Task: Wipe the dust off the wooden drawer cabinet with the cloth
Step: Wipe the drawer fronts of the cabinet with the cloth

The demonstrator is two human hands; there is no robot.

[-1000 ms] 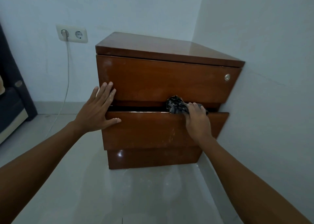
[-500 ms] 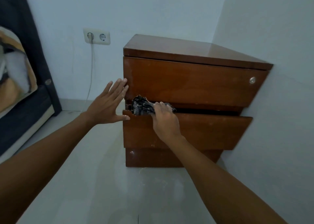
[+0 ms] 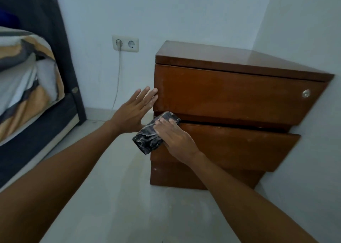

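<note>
A brown wooden drawer cabinet (image 3: pixel 230 98) stands in the room's corner against the right wall, with its middle drawer (image 3: pixel 239 146) pulled out a little. My right hand (image 3: pixel 175 139) presses a dark patterned cloth (image 3: pixel 149 137) against the left end of that middle drawer; the cloth hangs past the cabinet's left edge. My left hand (image 3: pixel 132 111) is flat with fingers spread, its fingertips touching the left edge of the top drawer front. A round metal lock (image 3: pixel 306 93) sits at the top drawer's right end.
A double wall socket (image 3: pixel 125 43) with a plugged-in white cable (image 3: pixel 117 84) is on the back wall left of the cabinet. A bed with striped bedding (image 3: pixel 24 80) and a dark headboard (image 3: pixel 55 39) fills the left. Pale tiled floor (image 3: pixel 120 196) lies below.
My right hand has slid the cloth leftward along the middle drawer's top edge to its left end. My left hand shifted from the drawer fronts to the cabinet's left edge. The view panned left.
</note>
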